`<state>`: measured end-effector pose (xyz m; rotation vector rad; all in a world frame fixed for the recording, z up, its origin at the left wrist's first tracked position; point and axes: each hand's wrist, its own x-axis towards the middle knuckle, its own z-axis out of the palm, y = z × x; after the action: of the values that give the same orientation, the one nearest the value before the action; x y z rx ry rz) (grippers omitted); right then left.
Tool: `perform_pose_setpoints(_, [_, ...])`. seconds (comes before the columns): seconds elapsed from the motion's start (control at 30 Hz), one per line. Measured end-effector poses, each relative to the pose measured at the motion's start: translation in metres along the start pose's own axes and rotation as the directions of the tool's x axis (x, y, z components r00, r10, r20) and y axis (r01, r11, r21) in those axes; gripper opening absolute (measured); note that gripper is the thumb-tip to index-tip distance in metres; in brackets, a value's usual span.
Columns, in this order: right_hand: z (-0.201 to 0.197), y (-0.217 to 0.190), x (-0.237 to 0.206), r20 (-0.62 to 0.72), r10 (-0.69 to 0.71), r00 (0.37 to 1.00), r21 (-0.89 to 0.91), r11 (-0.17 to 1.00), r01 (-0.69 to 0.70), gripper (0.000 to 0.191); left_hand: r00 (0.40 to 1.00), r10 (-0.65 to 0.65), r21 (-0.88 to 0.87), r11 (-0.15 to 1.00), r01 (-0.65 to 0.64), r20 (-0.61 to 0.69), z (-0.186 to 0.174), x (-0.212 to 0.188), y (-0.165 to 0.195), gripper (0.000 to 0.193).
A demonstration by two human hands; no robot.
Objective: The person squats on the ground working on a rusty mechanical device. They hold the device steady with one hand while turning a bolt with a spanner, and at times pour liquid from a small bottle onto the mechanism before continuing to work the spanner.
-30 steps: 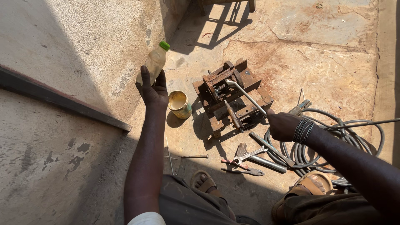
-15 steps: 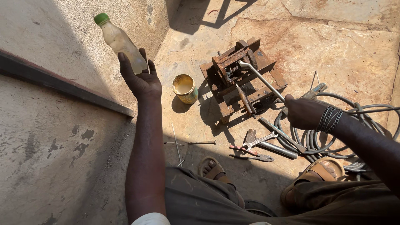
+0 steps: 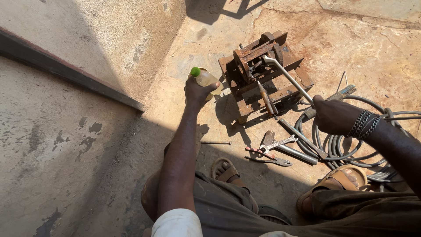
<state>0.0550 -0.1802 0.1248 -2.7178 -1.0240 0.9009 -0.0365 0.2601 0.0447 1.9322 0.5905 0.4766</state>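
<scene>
near: pliers [image 3: 269, 160] and spanner [image 3: 276, 142] on floor by sandalled feet | right hand [image 3: 335, 116] grip closed on long lever handle [image 3: 287, 77] | left hand [image 3: 197, 92] grips green-capped bottle [image 3: 205, 79] beside rusty hand machine [image 3: 263, 72] | step: oiling, judged | next: tilt bottle over mechanism

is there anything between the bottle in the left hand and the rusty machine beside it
Nothing visible. The left hand holds the green-capped bottle just left of the rusty machine, with only bare stone floor between them. The right hand grips the machine's long handle.
</scene>
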Motion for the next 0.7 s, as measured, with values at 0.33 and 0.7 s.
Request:
perform_pose_setpoints(0.33, [-0.006,-0.013,-0.014,-0.019,0.013,1.000,0.024,1.000,-0.013,0.025,0.955,-0.127,0.186,0.966,0.181,-0.269,0.069,-0.072,-0.122,0.054])
perform_pose_setpoints(0.7, [0.010,-0.003,-0.009,0.050,0.016,0.999,0.024,1.000,-0.018,0.023,0.916,-0.299,0.456,0.798,0.394,-0.268,0.086,-0.075,-0.124,0.114])
